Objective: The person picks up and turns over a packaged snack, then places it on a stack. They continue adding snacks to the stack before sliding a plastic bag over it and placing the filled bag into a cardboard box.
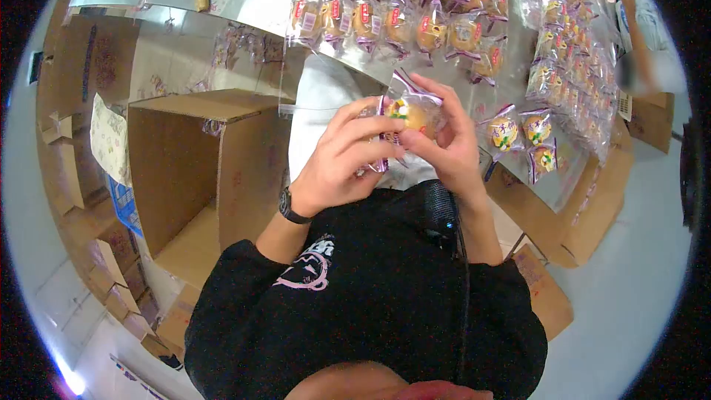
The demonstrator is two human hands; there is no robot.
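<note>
Both my hands are together in front of my chest at the table's edge. My left hand (352,150), with a dark watch on the wrist, has its fingers wrapped round wrapped pastries, mostly hidden behind them. In my right hand (448,137) a clear-and-purple wrapped pastry (418,115) is pinched between thumb and fingers. The two hands' packets touch. Just beyond them, rows of wrapped pastries (400,24) lie in a clear bag on the metal table (255,11). Three loose wrapped pastries (503,133) rest right of my right hand.
More bagged pastries (570,67) cover the table's right side. An open cardboard box (244,170) stands at my left, with a blue crate (124,206) beside it. Cardboard (592,215) lies at the right. Another person's arm (641,37) shows at the upper right.
</note>
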